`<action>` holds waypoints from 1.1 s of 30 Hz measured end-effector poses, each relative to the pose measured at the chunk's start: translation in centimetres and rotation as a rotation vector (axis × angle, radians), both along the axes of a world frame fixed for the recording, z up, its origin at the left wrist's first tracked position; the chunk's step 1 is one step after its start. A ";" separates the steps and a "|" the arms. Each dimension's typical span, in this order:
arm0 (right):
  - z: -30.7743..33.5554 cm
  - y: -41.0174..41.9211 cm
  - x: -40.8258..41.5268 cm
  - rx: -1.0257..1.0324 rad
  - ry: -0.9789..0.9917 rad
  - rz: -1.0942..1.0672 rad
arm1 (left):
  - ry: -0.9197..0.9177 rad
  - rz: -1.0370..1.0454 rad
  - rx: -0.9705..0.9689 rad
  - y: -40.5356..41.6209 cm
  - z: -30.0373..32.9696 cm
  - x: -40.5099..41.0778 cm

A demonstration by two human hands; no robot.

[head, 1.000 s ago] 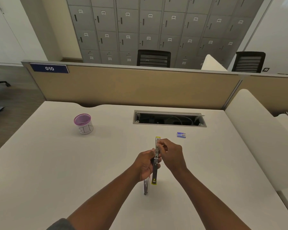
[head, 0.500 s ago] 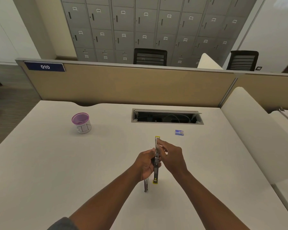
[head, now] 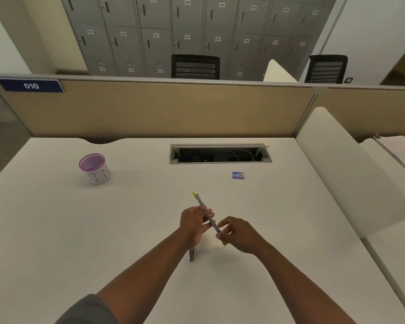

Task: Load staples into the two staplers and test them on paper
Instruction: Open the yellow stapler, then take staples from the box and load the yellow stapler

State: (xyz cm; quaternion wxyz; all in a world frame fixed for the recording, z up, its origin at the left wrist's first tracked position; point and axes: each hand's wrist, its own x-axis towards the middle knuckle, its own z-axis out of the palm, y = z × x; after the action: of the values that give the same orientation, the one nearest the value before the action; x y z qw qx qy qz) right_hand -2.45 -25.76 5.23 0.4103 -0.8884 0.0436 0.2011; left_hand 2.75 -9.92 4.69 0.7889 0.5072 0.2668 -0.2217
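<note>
A slim grey stapler with yellow tips (head: 202, 204) is swung open above the white desk (head: 103, 230). My left hand (head: 194, 222) grips its middle, and the upper arm slants from upper left to lower right. My right hand (head: 237, 232) pinches the lower yellow end of that arm. Another grey metal arm (head: 191, 254) hangs down below my left hand to the desk; whether it belongs to the same stapler I cannot tell. A small blue staple box (head: 238, 175) lies beyond my hands, to the right. No paper is in view.
A pink-rimmed cup marked BIN (head: 95, 168) stands at the left. An open cable hatch (head: 220, 153) is set in the desk's far side. A beige partition (head: 150, 108) closes the back, and a white rounded divider (head: 351, 174) runs along the right.
The stapler's upper arm has tilted from pointing straight away to a slant. My right hand has slid from its upper part down to its lower yellow end.
</note>
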 end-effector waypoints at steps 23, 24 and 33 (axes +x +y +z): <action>-5.5 -2.4 3.6 -0.048 0.059 -0.335 | -0.240 -0.770 1.042 -4.1 -4.0 -1.9; -5.7 -2.3 3.6 -0.072 0.051 -0.322 | -0.246 -0.778 1.077 -4.2 -4.2 -1.9; -6.8 -2.9 5.1 -0.231 0.085 -0.220 | -0.279 -0.875 1.259 -4.6 -4.7 -1.6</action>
State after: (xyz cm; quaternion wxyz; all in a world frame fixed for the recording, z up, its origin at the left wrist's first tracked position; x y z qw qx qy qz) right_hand 2.60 -28.66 -1.58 0.3227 -0.9102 0.1810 0.1861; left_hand 1.12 -14.54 -0.01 0.2194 0.9419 0.0164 -0.2539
